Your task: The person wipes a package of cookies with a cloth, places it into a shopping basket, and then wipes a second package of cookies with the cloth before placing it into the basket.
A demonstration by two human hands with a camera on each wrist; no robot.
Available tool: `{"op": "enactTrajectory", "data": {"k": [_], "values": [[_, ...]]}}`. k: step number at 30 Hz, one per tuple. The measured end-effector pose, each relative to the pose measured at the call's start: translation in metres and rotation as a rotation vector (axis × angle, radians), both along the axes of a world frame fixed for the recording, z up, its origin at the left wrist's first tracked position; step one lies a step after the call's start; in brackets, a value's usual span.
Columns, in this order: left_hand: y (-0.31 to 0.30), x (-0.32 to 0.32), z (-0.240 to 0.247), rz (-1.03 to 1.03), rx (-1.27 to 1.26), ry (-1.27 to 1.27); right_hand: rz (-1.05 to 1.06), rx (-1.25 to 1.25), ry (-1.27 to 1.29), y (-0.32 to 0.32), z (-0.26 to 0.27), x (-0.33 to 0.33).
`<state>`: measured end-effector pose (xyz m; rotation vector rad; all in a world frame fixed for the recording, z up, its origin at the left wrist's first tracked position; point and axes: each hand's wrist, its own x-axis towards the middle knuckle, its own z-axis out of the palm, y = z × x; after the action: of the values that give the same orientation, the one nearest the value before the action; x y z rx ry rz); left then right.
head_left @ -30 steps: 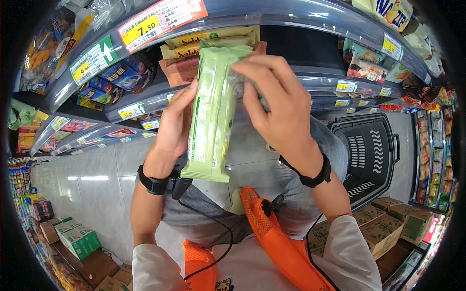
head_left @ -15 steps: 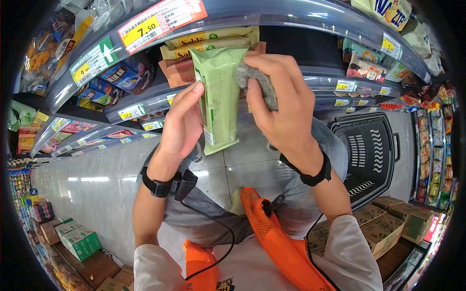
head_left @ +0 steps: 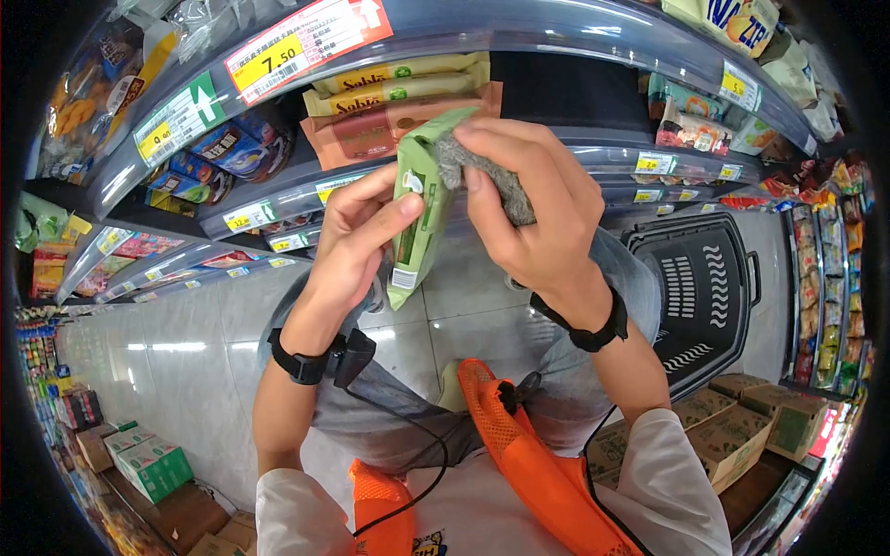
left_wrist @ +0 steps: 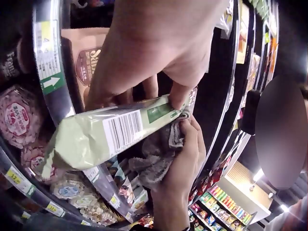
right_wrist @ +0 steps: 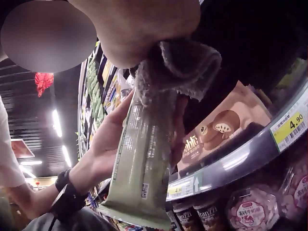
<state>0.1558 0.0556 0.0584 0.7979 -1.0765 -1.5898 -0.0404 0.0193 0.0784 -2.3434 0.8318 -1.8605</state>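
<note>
My left hand (head_left: 352, 241) grips a light green snack packet (head_left: 428, 208) by its side, thumb lying on its narrow edge. In the head view the packet is turned edge-on, its lower end slanting toward me. My right hand (head_left: 547, 204) pinches a grey cloth (head_left: 508, 190) bunched against the packet's upper right side. The left wrist view shows a barcode on the packet (left_wrist: 86, 144), with the cloth (left_wrist: 151, 166) beneath it. From the right wrist, the cloth (right_wrist: 185, 70) covers the top of the packet's printed face (right_wrist: 144, 159).
Yellow and pink-brown snack packets (head_left: 366, 130) lie on the shelf behind my hands. A curved shelf edge with price tags (head_left: 287, 60) runs above them. A black basket (head_left: 700, 287) stands on the floor to the right, near cardboard boxes (head_left: 732, 435).
The packet has turned from its broad face to its narrow edge, and its top has lowered slightly. The right hand's cloth has stayed against its upper right side.
</note>
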Motion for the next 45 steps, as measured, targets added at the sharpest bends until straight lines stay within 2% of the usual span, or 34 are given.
{"op": "enactTrajectory", "data": {"k": [8,17,23,26,38,41,45], "values": [[-0.001,0.003,0.002,-0.004,0.009,0.002,0.002,-0.027,0.089,0.0,0.001,0.002],[-0.005,0.006,0.002,-0.013,-0.008,-0.099,-0.198,-0.015,0.174,-0.004,0.0,0.0],[-0.005,0.002,0.002,0.016,-0.014,-0.128,0.086,0.24,-0.021,0.004,0.005,-0.002],[-0.005,0.004,0.0,0.017,0.014,-0.104,0.126,0.132,-0.006,0.002,0.004,0.002],[-0.003,-0.001,0.005,-0.042,-0.033,-0.267,-0.057,0.289,-0.045,0.0,0.003,0.0],[0.003,-0.012,-0.002,-0.107,-0.042,-0.253,-0.074,0.159,-0.005,-0.012,0.0,-0.007],[0.009,-0.018,-0.005,-0.065,0.057,-0.202,-0.136,0.194,-0.116,-0.008,0.001,-0.008]]}}
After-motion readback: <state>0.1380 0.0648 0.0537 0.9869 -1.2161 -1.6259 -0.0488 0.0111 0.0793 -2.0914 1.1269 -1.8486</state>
